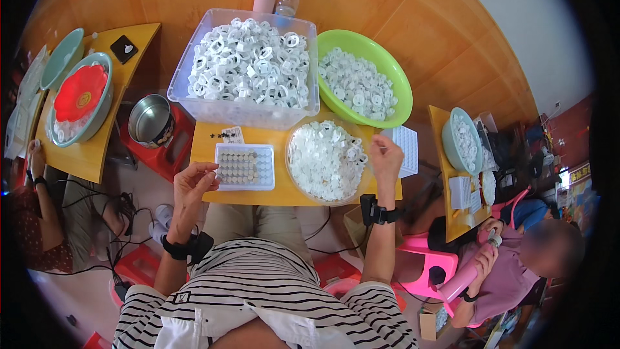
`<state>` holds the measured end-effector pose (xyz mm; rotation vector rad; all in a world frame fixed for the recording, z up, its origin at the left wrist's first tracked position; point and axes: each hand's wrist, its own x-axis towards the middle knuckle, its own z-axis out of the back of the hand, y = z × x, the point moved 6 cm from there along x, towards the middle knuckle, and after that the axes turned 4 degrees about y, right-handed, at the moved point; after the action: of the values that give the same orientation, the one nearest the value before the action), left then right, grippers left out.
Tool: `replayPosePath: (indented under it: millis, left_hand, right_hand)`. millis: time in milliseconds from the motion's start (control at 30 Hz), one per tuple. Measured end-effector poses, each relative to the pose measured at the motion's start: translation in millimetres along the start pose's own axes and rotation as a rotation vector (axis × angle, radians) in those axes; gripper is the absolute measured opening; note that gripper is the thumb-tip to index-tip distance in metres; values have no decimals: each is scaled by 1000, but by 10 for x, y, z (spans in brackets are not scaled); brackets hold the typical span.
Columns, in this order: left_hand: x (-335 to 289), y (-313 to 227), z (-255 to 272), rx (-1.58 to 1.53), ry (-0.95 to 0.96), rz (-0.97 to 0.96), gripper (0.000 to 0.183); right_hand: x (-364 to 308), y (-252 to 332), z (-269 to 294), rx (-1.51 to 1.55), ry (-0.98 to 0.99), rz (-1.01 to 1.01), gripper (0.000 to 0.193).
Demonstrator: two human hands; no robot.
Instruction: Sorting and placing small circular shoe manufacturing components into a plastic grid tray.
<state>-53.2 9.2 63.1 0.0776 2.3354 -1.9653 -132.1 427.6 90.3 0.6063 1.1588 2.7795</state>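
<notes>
Left hand point(189, 187): at the left edge of a white tray point(245, 187) of round grey pieces point(236, 167), thumb and fingers close together; cannot tell whether anything is pinched. Likely hazard: a brushed rim scattering pieces. Clear bowl point(290, 178): right of tray, heaped with white parts point(326, 158); a knock could spill them. Right hand point(387, 159): raised by the bowl's right side, fingers curled; grip cannot be told.

Surroundings: red flower-shaped dish point(79, 95) on the far-left surface point(121, 87); steel pot point(148, 117) on red stool point(181, 130); yellow wooden surface point(203, 148), with clear bin point(239, 111) and green basin point(400, 105), both filled, at back; seated co-worker point(507, 274), far right.
</notes>
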Motion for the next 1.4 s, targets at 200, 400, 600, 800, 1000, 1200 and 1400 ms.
replayPosePath:
  millis: [200, 400, 600, 800, 1000, 1200, 1400]
  left_hand:
    - [14, 0, 13, 43, -11, -7, 17]
    - [-34, 2, -60, 86, -24, 3, 17]
    - [-118, -37, -202, 95, -65, -10, 17]
    - [-229, -38, -277, 108, -115, -3, 18]
    - [-325, -190, -408, 111, -133, -29, 16]
    - [-282, -249, -724, 219, 95, -112, 18]
    - [-237, -188, -859, 159, 195, -140, 20]
  right_hand:
    - [-168, -129, -427, -296, 269, 39, 24]
    - [-205, 3, -446, -355, 261, 134, 23]
    - [-212, 6, -362, -319, 241, 168, 20]
    - [-196, -71, -258, 490, 251, -187, 21]
    - [-608, 204, -486, 1614, 559, -706, 39]
    - [-1067, 806, -917, 1795, 979, -823, 40]
    - [-1316, 1037, -1160, 1750, 1064, -827, 37]
